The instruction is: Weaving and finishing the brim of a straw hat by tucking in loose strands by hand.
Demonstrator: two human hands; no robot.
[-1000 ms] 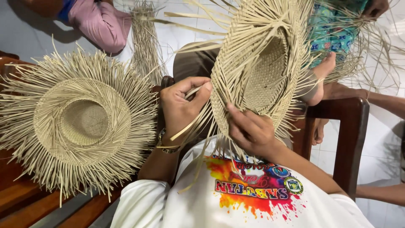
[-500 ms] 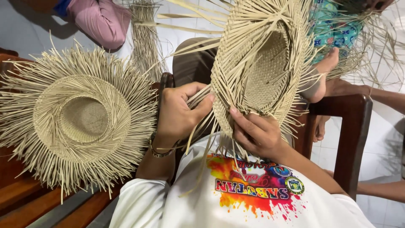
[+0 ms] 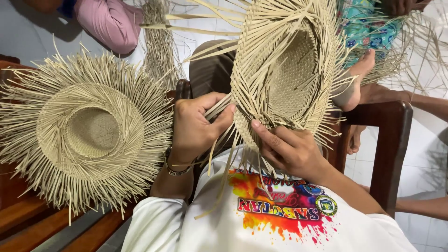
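Steadying unfinished straw hat (image 3: 284,70) upright: right hand (image 3: 291,149) closed on lower brim, left hand (image 3: 196,126) pinching loose strands (image 3: 219,109) taut for weaving. Second hat (image 3: 88,130) parked on wooden surface (image 3: 28,224).

Our left hand (image 3: 196,128) at nine o'clock of the half-woven pale straw hat (image 3: 284,70), our right hand (image 3: 289,149) at six, finished fringed straw hat (image 3: 88,133) farther toward nine on the wooden bench (image 3: 28,219)
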